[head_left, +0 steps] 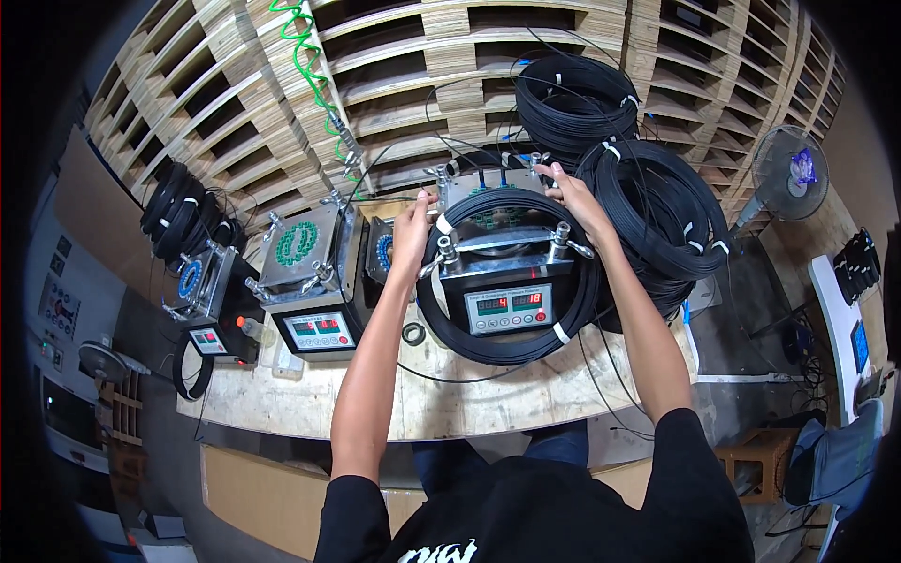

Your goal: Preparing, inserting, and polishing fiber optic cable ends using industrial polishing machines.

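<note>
In front of me stands a bench polishing machine (508, 306) with a red digital display and metal clamp posts at the corners of its top plate. A large coil of black cable (526, 352), tied with white bands, loops around its front and sides. My left hand (411, 233) reaches to the rear left corner, fingers curled at a clamp lever there. At the rear right corner my right hand (580, 202) has its thumb and index finger around another clamp lever (542, 167). The fingers partly hide both levers. Green connectors on the plate show behind the coil.
Two similar machines (317, 328) (208, 340) stand to the left on the wooden bench (450, 408). Thick black cable coils (652, 202) pile up at the right. Wooden pallets (413, 66) rise behind, with a green air hose (302, 47). A fan (784, 178) stands far right.
</note>
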Demonstrator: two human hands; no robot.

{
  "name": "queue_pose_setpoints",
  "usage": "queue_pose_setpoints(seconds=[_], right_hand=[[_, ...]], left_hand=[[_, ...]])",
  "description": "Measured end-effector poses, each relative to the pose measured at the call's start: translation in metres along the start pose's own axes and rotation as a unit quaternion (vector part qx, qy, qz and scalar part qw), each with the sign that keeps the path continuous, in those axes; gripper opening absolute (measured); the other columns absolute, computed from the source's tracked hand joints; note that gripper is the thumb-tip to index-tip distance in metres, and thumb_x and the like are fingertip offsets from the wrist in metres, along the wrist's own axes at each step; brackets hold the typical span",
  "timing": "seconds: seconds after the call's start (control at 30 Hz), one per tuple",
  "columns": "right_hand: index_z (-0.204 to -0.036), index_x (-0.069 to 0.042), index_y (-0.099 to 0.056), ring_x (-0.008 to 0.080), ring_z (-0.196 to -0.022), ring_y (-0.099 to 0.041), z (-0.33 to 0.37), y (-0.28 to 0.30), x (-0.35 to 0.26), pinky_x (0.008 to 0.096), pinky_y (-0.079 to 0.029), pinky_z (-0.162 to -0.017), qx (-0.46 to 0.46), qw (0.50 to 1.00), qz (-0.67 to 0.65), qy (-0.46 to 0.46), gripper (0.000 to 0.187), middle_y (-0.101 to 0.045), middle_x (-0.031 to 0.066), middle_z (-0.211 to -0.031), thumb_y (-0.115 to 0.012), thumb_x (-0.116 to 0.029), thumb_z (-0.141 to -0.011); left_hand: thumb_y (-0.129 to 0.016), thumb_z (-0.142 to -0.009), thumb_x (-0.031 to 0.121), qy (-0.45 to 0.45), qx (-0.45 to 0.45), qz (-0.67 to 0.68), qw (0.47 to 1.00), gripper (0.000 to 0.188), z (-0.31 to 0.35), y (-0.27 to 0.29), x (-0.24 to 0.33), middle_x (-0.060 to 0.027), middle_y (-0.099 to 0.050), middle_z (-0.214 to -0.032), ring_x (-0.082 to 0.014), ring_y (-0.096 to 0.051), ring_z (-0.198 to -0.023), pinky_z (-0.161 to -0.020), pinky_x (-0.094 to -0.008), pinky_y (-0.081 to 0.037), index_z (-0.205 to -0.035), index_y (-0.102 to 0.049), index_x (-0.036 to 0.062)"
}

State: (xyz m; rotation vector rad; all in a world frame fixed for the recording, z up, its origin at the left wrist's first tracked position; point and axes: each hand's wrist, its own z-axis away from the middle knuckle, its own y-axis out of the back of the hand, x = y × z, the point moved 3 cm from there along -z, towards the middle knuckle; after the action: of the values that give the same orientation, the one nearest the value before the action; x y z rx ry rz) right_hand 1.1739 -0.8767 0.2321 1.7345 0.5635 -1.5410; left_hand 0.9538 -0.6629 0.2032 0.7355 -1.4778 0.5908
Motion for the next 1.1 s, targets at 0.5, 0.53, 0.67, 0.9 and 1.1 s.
queue_pose_setpoints(seconds=[0.5,0.53,0.67,0.9,1.1], right_hand=[[-0.149,-0.016,-0.055,0.0116,-0.076,-0.047,-0.001,0.002,0.005,0.0257,-0.044,-0.078,0.045,0.998,-0.022,0.036,0.061,-0.066,0.0084,-0.097,-0.034,-0.056,-0.109],[-0.149,-0.016,-0.055,0.012,-0.078,-0.049,-0.001,0.001,0.005,0.0265,-0.044,-0.081,0.035,0.999,-0.013,0.035,0.061,-0.065,0.0074,-0.095,-0.034,-0.057,-0.109],[-0.149,-0.019,-0.056,0.0147,-0.089,-0.056,-0.005,0.007,0.01,0.0295,-0.044,-0.091,0.007,1.0,-0.006,0.023,0.063,-0.068,0.0094,-0.104,-0.032,-0.06,-0.108],[-0.152,-0.023,-0.053,0.0176,-0.1,-0.057,0.0,-0.002,0.003,0.0311,-0.043,-0.095,-0.012,0.999,-0.022,0.037,0.065,-0.067,0.0178,-0.126,-0.03,-0.063,-0.107],[-0.149,-0.017,-0.055,0.0112,-0.083,-0.052,0.0,0.001,0.004,0.025,-0.044,-0.083,0.035,0.998,-0.029,0.047,0.065,-0.069,0.0142,-0.11,-0.031,-0.06,-0.108]], left_hand=[[-0.051,-0.106,0.05,-0.028,0.005,0.023,0.999,0.057,0.001,-0.004,0.004,-0.0105,-0.071,-0.103,-0.0156,-0.065,-0.093,-0.084,-0.0277,-0.049,-0.127,-0.066,-0.0009],[-0.05,-0.106,0.05,-0.019,0.012,0.003,1.0,0.058,0.001,-0.001,0.003,-0.0103,-0.072,-0.101,-0.0158,-0.065,-0.091,-0.083,-0.0274,-0.049,-0.127,-0.066,-0.0009],[-0.051,-0.106,0.05,-0.013,0.007,0.016,1.0,0.058,0.003,-0.008,0.005,-0.0105,-0.072,-0.099,-0.0157,-0.064,-0.087,-0.082,-0.0281,-0.049,-0.127,-0.066,-0.0011],[-0.052,-0.106,0.047,-0.026,0.028,0.012,0.999,0.054,-0.001,0.0,-0.003,-0.0117,-0.073,-0.101,-0.015,-0.065,-0.09,-0.082,-0.0279,-0.05,-0.128,-0.067,0.0003],[-0.051,-0.107,0.047,-0.029,-0.016,0.036,0.999,0.053,0.004,-0.006,0.008,-0.0112,-0.072,-0.1,-0.0132,-0.064,-0.087,-0.08,-0.0266,-0.049,-0.132,-0.066,0.0022]])
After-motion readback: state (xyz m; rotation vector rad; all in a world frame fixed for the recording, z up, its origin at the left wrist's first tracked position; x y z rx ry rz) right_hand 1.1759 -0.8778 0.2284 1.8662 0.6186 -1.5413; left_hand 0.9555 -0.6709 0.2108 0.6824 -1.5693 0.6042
